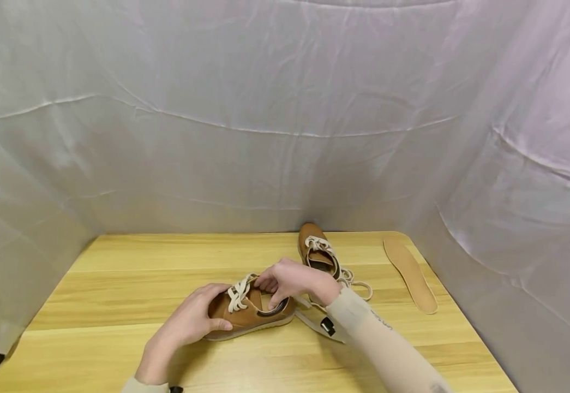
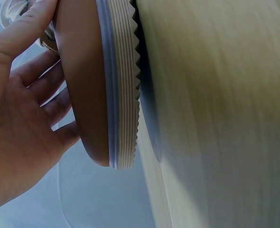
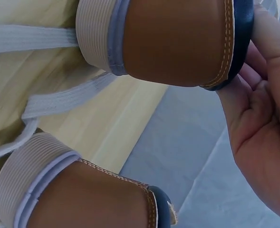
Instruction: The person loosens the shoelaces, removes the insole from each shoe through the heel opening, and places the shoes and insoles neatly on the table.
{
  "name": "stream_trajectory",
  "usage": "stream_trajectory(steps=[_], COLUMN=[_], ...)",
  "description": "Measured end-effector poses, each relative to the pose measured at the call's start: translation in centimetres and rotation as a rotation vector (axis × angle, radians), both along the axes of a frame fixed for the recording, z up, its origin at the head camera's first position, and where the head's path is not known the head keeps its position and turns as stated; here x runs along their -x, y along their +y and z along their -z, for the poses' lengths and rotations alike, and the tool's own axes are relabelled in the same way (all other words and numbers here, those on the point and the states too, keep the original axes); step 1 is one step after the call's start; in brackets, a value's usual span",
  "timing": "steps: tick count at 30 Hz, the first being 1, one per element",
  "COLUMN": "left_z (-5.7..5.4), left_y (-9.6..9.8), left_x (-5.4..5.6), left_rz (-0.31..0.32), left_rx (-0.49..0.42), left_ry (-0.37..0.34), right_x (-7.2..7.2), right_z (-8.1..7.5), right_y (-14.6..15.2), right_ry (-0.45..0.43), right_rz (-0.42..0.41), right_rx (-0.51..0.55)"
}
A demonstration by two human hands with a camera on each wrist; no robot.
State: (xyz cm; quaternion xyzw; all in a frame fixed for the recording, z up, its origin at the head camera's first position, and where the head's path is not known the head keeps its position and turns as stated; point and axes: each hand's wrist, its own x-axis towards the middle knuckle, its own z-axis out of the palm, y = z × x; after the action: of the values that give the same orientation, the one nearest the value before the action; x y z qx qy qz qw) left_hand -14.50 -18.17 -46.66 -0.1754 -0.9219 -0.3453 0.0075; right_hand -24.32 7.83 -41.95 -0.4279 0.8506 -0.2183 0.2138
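Observation:
A brown lace-up shoe (image 1: 243,315) lies on its sole on the table, toe to the left. My left hand (image 1: 191,315) grips its toe end, thumb on the near side and fingers over the upper; the left wrist view shows this palm beside the ridged sole edge (image 2: 123,85). My right hand (image 1: 289,281) reaches into the shoe's opening with bent fingers. A tan insole (image 1: 266,301) shows inside, close to the thumb. In the right wrist view this hand is at the dark heel collar (image 3: 242,45); its fingertips are hidden, so any pinch is unclear.
A second brown shoe (image 1: 311,240) stands at the back of the table, its loose cream lace (image 1: 360,284) trailing. A loose tan insole (image 1: 411,277) lies to the right. Flat lace (image 3: 68,97) runs beside both heels. Grey cloth (image 1: 265,164) hangs around the table.

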Motion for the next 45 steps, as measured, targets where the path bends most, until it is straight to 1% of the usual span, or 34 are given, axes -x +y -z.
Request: stream_trajectory(steps=[6,13,18,20,25,31,34,36,37,39,40,43,45], left_z=[0.2,0.2,0.2,0.3,0.3,0.3,0.4,0.4,0.4,0.4,0.4,0.3,0.2], left_y=[0.1,0.1,0.1,0.1,0.1,0.2,0.2,0.3,0.4,0.4,0.4,0.4,0.4], left_x=[-0.2,-0.3,-0.2,-0.1,-0.1,-0.1,0.0,0.0,0.1,0.1,0.1,0.0,-0.1], left_rz=[-0.007,-0.013,-0.011,-0.01,-0.01,-0.006,-0.017,-0.03,-0.035,-0.051,-0.057,-0.073,-0.08], left_rx=[-0.001,-0.007,-0.006,-0.007,-0.003,0.007,0.01,0.02,0.025,0.039,0.046,0.06,0.065], left_ry=[-0.018,-0.031,-0.025,-0.023,-0.012,0.002,0.004,0.012,0.016,0.027,0.032,0.032,0.031], right_x=[0.1,0.5,0.6,0.5,0.3,0.5,0.6,0.5,0.5,0.1,-0.2,-1.2,-1.8], right_z=[0.1,0.4,0.7,0.8,1.2,1.5,1.4,1.1,0.9,0.6,0.4,0.5,0.7], right_y=[0.2,0.6,0.9,1.0,0.9,0.7,0.8,1.0,1.2,1.6,1.8,2.4,2.7], right_ry=[-0.07,-0.125,-0.252,-0.279,-0.237,-0.22,-0.213,-0.187,-0.161,-0.072,-0.006,0.235,0.367], right_rz=[0.005,-0.032,-0.022,-0.013,0.021,0.114,0.111,0.093,0.084,0.068,0.063,0.061,0.06], right_rx=[-0.028,-0.015,0.04,0.057,0.081,0.059,0.056,0.075,0.089,0.123,0.133,0.135,0.132])
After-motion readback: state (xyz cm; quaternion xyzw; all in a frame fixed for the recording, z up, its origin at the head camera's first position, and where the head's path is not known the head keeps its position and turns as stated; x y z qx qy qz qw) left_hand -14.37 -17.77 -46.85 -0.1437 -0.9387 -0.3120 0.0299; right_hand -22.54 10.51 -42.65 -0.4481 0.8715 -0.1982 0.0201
